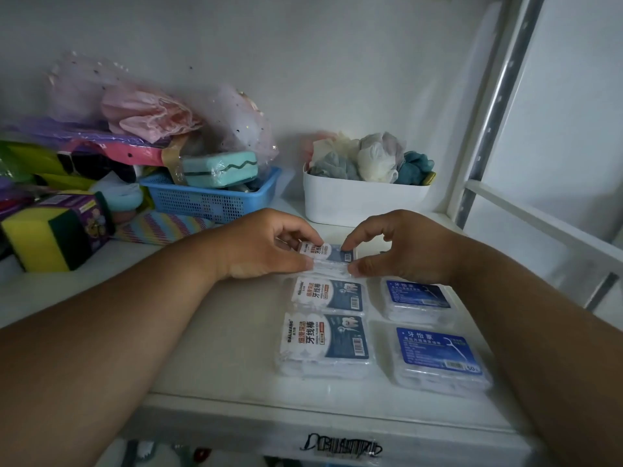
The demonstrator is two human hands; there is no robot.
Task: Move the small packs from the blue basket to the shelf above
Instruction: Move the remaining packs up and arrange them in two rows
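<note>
Both hands meet over a white shelf (215,348), together holding 1 small pack (328,256) of floss picks at the far end of a row. The left hand (266,246) pinches the pack's left end between thumb and fingers. The right hand (401,249) pinches its right end the same way. The pack sits low, touching or just above the shelf; I cannot tell which.

4 more packs lie flat nearer the camera in 2 columns: 2 white-labelled (325,343) on the left, 2 blue-labelled (440,358) on the right.

The pack looks like a light, stiff, clear plastic case, probably smooth and slippery. Gripping the short ends or edges seems safest.

A blue basket (202,200) holding other items stands behind on the same shelf, beside a white tub (357,203).
</note>
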